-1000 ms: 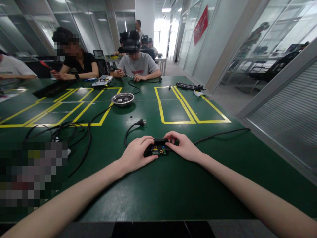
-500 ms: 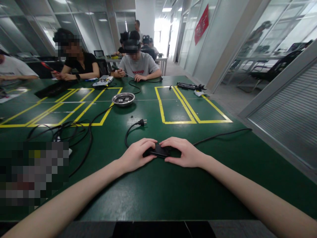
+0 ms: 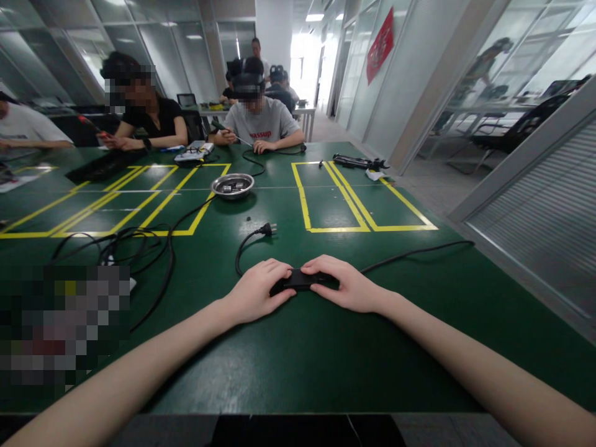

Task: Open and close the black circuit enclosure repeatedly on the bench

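A black power adapter, a slim box with a cable leaving each end, lies level on the green table between my hands. My left hand grips its left end, thumb at the near side and fingers at the far side. Around its right end my right hand closes in the same way. From the left end a cord curves up to a mains plug, which rests on the tabletop. The other cable runs from behind my right hand to the right. My palms hide both ends of the adapter.
A metal bowl with small metal parts stands farther back. Tangled black cable lies at left beside a blurred-out area. Yellow tape marks rectangles on the table. A folded black tripod-like item lies back right. Co-workers sit opposite.
The adapter has tilted slightly, from sloping down at its right to nearly level. My right hand has risen a little with it; my left hand has hardly moved.
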Available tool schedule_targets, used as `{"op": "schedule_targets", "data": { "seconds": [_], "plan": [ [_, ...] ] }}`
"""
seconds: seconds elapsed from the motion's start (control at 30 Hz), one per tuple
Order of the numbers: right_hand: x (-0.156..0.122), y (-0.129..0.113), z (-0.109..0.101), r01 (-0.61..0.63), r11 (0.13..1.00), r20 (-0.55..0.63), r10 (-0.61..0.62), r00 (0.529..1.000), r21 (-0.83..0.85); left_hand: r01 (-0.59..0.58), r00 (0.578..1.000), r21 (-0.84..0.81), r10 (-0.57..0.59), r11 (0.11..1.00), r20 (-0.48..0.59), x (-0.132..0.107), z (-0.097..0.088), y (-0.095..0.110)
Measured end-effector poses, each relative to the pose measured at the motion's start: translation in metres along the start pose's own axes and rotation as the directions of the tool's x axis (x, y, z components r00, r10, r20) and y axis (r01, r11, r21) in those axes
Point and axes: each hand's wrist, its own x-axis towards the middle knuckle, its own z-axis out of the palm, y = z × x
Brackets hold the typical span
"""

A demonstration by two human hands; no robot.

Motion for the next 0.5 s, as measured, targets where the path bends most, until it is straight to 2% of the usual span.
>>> {"op": "schedule_targets", "data": {
  "seconds": [0.2,0.3,0.5],
  "plan": [
    [0.0028,-0.0008,0.0021,0.028,0.994,0.044,-0.024,0.999,-0.108,0.003,1.000,0.029,-0.003,1.000,0.012,0.0002,0.0015,-0.0012],
    [0.0059,-0.0026,0.0056,0.049,0.981,0.029,-0.044,0.999,-0.188,-0.017,1.000,0.036,0.016,0.999,0.011,0.0001,0.0015,-0.0006],
    [0.0071,-0.0038,0.0094,0.168,0.914,0.103,-0.139,0.985,-0.369,0.006,0.999,0.040,-0.007,0.999,0.033,0.0000,-0.0026,0.0079]
  ]
}}
